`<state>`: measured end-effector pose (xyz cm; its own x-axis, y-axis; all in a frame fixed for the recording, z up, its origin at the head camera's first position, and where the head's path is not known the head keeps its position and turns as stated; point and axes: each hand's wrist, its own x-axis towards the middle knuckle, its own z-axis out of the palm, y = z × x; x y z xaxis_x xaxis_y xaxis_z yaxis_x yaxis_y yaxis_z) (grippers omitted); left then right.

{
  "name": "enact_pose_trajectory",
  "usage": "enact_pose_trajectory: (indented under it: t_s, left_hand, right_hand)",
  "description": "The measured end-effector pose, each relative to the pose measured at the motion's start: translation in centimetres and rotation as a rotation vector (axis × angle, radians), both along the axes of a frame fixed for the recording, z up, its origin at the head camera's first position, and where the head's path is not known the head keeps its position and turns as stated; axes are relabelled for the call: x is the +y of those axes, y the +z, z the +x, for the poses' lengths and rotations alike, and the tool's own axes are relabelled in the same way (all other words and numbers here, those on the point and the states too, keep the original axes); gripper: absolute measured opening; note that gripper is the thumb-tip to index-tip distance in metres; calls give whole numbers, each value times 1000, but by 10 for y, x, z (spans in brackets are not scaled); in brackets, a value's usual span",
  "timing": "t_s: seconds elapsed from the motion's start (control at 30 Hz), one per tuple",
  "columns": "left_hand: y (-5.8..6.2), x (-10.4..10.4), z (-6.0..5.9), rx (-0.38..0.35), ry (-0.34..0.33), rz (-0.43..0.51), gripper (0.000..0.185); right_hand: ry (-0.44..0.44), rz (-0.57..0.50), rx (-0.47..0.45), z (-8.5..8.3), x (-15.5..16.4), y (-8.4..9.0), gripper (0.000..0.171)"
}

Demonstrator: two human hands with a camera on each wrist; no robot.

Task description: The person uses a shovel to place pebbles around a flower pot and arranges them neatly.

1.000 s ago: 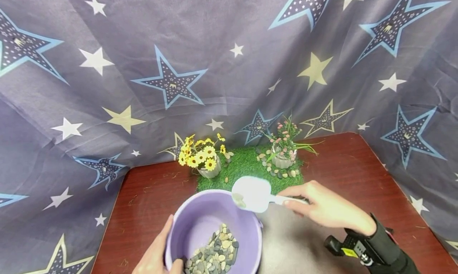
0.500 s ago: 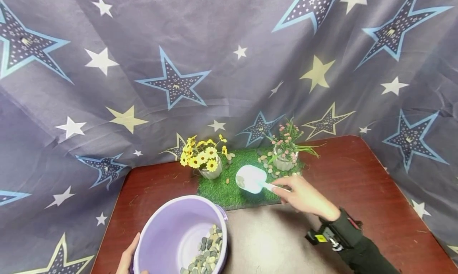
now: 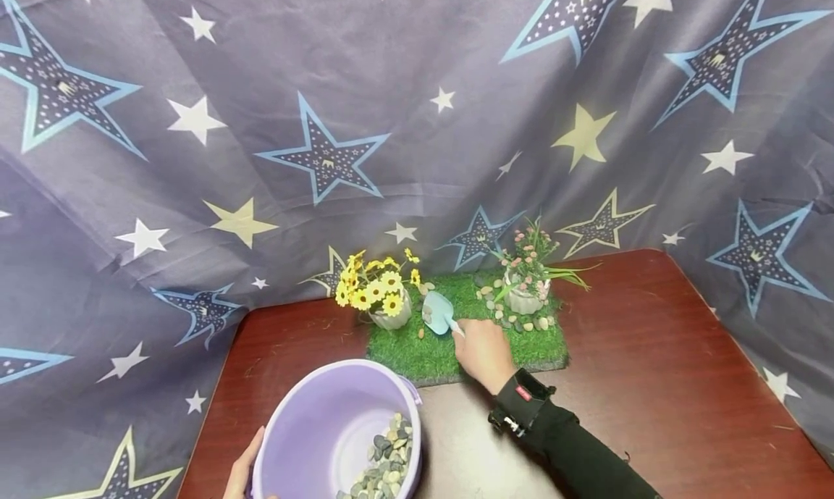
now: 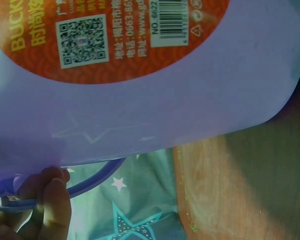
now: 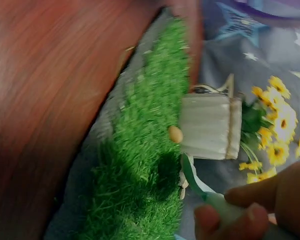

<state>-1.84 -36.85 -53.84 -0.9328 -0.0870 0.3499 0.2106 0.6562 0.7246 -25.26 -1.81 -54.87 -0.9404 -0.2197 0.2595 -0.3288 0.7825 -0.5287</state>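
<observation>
My right hand (image 3: 483, 350) grips the handle of a pale blue scoop (image 3: 440, 312) low over the artificial turf mat (image 3: 430, 358). Several pebbles (image 3: 427, 313) lie in the scoop near its front lip. In the right wrist view, the scoop (image 5: 197, 180) is seen edge-on beside a white flowerpot (image 5: 207, 125). My left hand (image 3: 244, 466) holds a purple bucket (image 3: 313, 412) at its left side, fingers curled at the rim by the handle (image 4: 97, 180). The bucket leans, with stones (image 3: 387, 459) gathered along its right side.
A potted yellow flower (image 3: 378, 289) stands at the mat's left back. At its right, a potted pink-flowered plant (image 3: 526, 282) has pebbles (image 3: 521, 325) around its base. The wooden table (image 3: 658, 354) meets a star-patterned curtain (image 3: 417, 158) behind.
My right hand has carried the scoop from above the bucket to the mat, near the yellow flowers, and turned over. The bucket has shifted left with my left hand.
</observation>
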Motion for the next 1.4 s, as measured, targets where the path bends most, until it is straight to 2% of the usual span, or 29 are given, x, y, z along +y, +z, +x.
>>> enact_pose_trajectory:
  t_s: [0.13,0.2,0.37,0.53,0.8,0.87,0.97,1.07,1.17,1.4]
  left_hand:
    - [0,1,0,27,-18,21,102]
    - [1,2,0,15,-11,18,100]
    - [1,2,2,-22,22,-19,99]
    - [-1,1,1,-32,0,9,104]
    - [-1,2,0,-16,-31,56,103]
    - [-1,3,0,-26,-18,51,104]
    - [-1,3,1,-29,-5,40,104]
    - [0,2,0,-2,-24,48,102]
    - [0,1,-1,20,-44,51,100]
    - [-2,1,0,14,-39,51,94]
  right_hand:
    - [-32,103,106,2,-12,-4,11]
    - [-43,152,135,3,-16,-5,14]
    - [-61,232,153,7,-23,-8,31]
    - [-69,269,166,11,-24,-5,35]
    - [-83,362,275,12,-22,-2,43]
    - [-91,355,266,11,-19,-1,42]
    - [-94,288,221,11,-14,1,34]
    - [-80,216,165,13,-9,3,22]
    - [-54,188,133,14,-8,1,15]
    - [-46,137,139,12,-3,-5,13]
